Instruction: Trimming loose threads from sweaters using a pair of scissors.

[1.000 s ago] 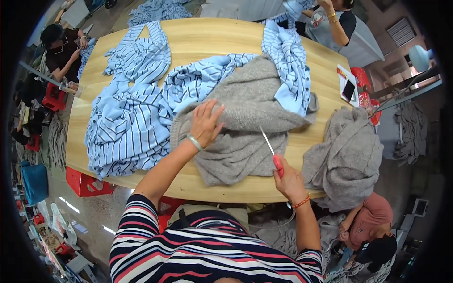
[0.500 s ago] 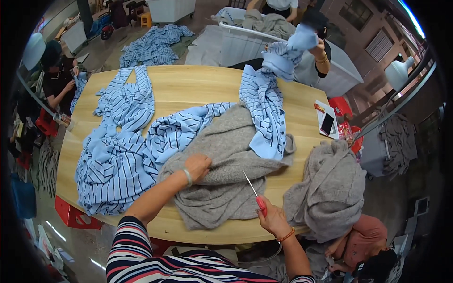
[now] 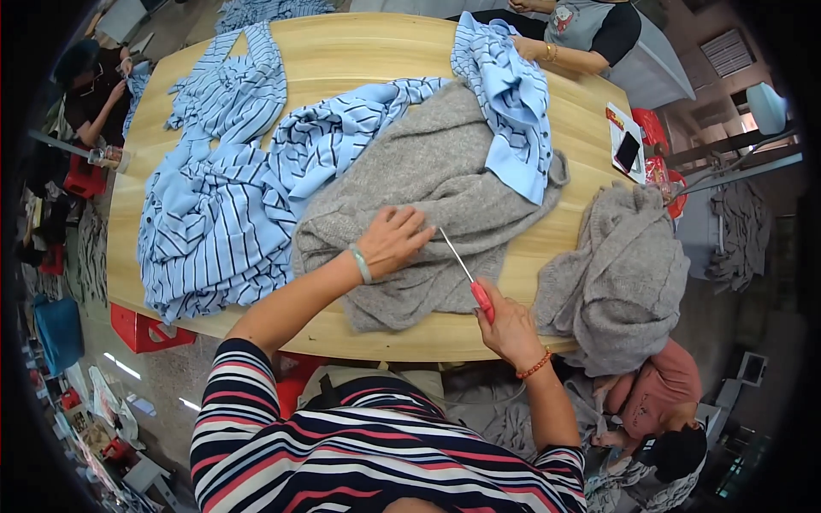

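My left hand (image 3: 392, 241) lies on the grey knit garment (image 3: 419, 154), fingers stretched out over the cloth and palm down. In my right hand (image 3: 510, 329) is a red-handled tool (image 3: 482, 301) with a thin, pointed metal shaft. Its tip reaches up and left to the grey knit, close to my left fingertips. The grey garment is spread in loose folds in front of me. A blue striped garment (image 3: 517, 162) with a buttoned edge overlaps its far right side.
More blue striped garments (image 3: 214, 205) are heaped on the table's left. A bunched grey knit (image 3: 629, 265) hangs over the right edge. Beyond it lie a phone (image 3: 628, 151) and red packaging. Co-workers sit at the far side, left and lower right. A red stool (image 3: 145, 329) stands below the table.
The view has tipped downward. My left hand has moved right along the grey knit, nearer the tool's tip. Across the table, a co-worker's raised hand and blue striped cloth have come down.
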`<state>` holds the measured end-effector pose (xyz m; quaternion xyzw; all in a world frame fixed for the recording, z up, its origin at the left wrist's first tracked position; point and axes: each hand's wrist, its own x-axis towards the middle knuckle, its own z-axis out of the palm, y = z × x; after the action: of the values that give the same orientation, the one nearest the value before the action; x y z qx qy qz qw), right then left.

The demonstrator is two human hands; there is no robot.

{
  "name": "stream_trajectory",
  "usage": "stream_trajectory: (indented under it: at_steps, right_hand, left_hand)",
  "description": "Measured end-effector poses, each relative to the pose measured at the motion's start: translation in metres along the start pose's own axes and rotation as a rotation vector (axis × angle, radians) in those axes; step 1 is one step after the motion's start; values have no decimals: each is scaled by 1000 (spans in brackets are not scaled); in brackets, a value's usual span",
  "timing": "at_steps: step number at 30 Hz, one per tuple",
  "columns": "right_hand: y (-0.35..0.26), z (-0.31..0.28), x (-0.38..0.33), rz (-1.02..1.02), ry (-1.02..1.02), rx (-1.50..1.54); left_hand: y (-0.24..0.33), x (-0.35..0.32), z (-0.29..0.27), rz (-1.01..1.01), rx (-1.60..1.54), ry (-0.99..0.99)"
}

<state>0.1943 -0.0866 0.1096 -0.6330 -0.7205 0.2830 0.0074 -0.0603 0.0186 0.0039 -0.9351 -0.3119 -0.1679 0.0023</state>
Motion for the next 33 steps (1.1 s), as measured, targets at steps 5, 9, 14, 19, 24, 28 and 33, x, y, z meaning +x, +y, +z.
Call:
stream_trajectory:
  at_steps: [5,9,14,19,24,28,33]
  right_hand:
    - [-13,9,-14,-58,-241,-110]
    - [-25,11,-11,-75,-239,-71]
    - [-40,2,-2,-120,-191,-70]
    - [-61,11,16,-229,-189,15]
    - [-87,32,33,-284,-208,-1]
    - [-81,34,23,-273,-257,20]
    - [-55,27,14,-154,-108,30]
  left_hand:
    - [-15,-28,39,-166,60,-114]
    - [-17,-36,37,-223,91,-124]
    - [-17,-64,14,-558,146,-18]
    - [-31,-91,23,-689,-110,92]
    - [-68,-130,28,-924,-237,-63]
    - [-22,-102,-2,-916,17,-81]
    - [22,-53,1,-847,57,-113]
